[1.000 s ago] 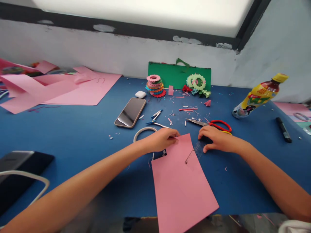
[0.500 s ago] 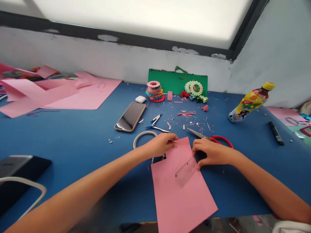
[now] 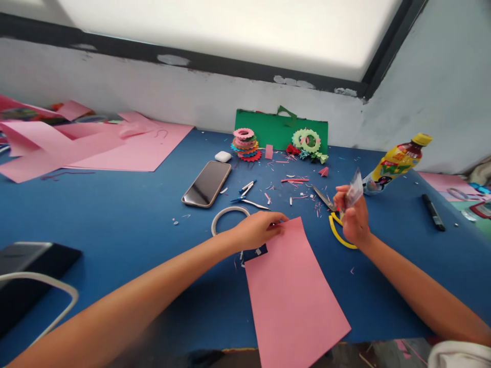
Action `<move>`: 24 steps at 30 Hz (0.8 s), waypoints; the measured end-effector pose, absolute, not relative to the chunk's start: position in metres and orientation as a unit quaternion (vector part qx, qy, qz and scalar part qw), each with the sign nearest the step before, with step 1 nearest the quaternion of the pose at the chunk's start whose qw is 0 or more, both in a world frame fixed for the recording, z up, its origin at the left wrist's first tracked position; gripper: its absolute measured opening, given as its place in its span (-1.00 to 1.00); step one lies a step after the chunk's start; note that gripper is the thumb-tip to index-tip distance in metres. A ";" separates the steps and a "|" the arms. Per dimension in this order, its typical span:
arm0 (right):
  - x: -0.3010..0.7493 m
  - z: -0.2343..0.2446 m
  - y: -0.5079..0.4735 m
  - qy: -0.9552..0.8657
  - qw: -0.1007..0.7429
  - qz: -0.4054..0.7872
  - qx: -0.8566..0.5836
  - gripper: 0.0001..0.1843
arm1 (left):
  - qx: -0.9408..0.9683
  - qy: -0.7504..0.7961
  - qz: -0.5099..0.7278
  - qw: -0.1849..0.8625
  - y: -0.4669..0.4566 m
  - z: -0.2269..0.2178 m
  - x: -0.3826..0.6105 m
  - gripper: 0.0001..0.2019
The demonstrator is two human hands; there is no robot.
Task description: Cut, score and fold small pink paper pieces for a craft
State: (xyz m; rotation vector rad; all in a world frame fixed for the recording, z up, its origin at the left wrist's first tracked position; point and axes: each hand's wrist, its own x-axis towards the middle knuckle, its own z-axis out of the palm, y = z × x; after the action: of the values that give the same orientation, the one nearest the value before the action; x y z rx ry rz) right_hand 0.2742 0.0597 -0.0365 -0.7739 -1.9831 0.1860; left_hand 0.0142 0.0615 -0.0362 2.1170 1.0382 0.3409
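Observation:
My left hand pinches the top left part of a pink paper sheet, which has a notch cut out of its upper left corner. The sheet's lower end reaches past the table's front edge. My right hand is raised off the sheet, its fingers closed on a small clear plastic ruler, held up on its end. Behind that hand lie scissors with yellow showing on the handles, partly hidden by it. A white tape ring is beside my left hand, partly covered by it.
A phone, white earbud case and compass lie further back. Paper scraps surround a stack of scalloped paper rings. A bottle and black marker are at right, large pink sheets at left.
My right hand has lifted the clear ruler off the pink sheet and moved right and up with it. The scissors have turned. My left hand stays on the sheet, which has shifted slightly right.

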 end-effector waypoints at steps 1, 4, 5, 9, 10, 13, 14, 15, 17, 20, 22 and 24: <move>0.272 -0.033 0.053 -0.835 0.460 0.063 -0.296 -0.51 | 0.824 0.402 0.134 0.377 0.062 -0.036 0.014 -0.71; 0.264 -0.027 0.033 -0.952 0.241 -0.017 -0.187 -0.49 | 0.811 0.401 0.151 0.399 0.063 -0.036 0.013 -0.68; 0.261 -0.028 0.029 -0.969 0.173 -0.034 -0.171 -0.52 | 0.806 0.402 0.157 0.405 0.064 -0.036 0.012 -0.67; 0.255 -0.038 0.027 -0.982 0.020 -0.042 -0.183 -0.59 | 0.812 0.391 0.155 0.403 0.066 -0.038 0.006 -0.67; 0.255 -0.041 0.029 -0.981 0.011 -0.042 -0.191 -0.60 | 0.818 0.387 0.154 0.398 0.066 -0.039 0.005 -0.66; 0.256 -0.046 0.034 -0.979 0.012 -0.034 -0.201 -0.61 | 0.828 0.374 0.156 0.387 0.065 -0.042 0.004 -0.65; 0.255 -0.046 0.035 -0.979 0.015 -0.032 -0.201 -0.62 | 0.830 0.369 0.156 0.388 0.065 -0.043 0.004 -0.64; 0.255 -0.047 0.034 -0.980 0.019 -0.030 -0.198 -0.62 | 0.831 0.364 0.155 0.390 0.063 -0.043 0.005 -0.64; 0.253 -0.047 0.032 -0.980 0.029 -0.029 -0.192 -0.62 | 0.832 0.360 0.148 0.394 0.060 -0.041 0.008 -0.65; 0.250 -0.049 0.029 -0.979 0.047 -0.031 -0.194 -0.63 | 0.825 0.376 0.134 0.399 0.054 -0.035 0.012 -0.65; 0.249 -0.050 0.029 -0.977 0.059 -0.037 -0.204 -0.63 | 0.819 0.395 0.118 0.398 0.052 -0.029 0.012 -0.65; 0.249 -0.052 0.030 -0.974 0.067 -0.044 -0.213 -0.61 | 0.822 0.407 0.095 0.387 0.051 -0.023 0.010 -0.66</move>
State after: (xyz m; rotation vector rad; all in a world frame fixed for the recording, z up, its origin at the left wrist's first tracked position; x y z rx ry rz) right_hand 0.2491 0.0296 -0.0516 -0.6407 -2.9356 -0.1334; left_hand 0.0103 0.0513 -0.0231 2.0925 1.0357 0.2414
